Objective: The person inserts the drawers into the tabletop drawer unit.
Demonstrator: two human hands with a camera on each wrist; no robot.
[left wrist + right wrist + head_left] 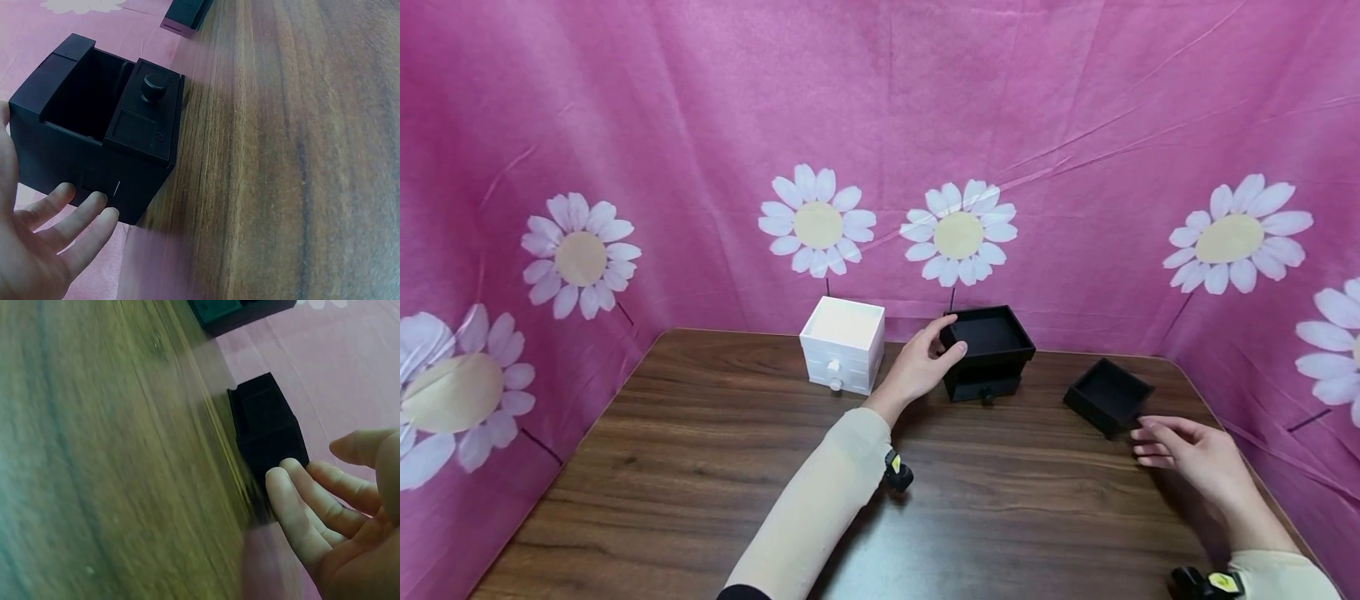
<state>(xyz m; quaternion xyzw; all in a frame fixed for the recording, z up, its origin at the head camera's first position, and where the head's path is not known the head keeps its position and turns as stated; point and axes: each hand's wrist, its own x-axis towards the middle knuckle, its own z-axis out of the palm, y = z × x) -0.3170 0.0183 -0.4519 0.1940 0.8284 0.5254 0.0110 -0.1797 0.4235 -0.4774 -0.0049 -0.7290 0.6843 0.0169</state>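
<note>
My left hand (pixel 917 367) is at the left side of a small black drawer box (pixel 988 377). Its thumb and index finger reach the top rim, while the other fingertips lie along the side wall in the left wrist view. The upper slot of this box gapes, and a lower drawer with a round knob (pixel 153 87) sits below it. To the right, a loose black drawer (pixel 1108 392) rests on the table, set at an angle. My right hand (pixel 1195 462) has its fingertips at the near right corner of that drawer, its thumb held apart in the right wrist view.
A white drawer box (pixel 842 342) with two round knobs stands left of the black one. Both are near the back edge of the brown wooden table (pixel 700 467). A pink cloth (pixel 700 125) with daisies hangs behind and at both sides.
</note>
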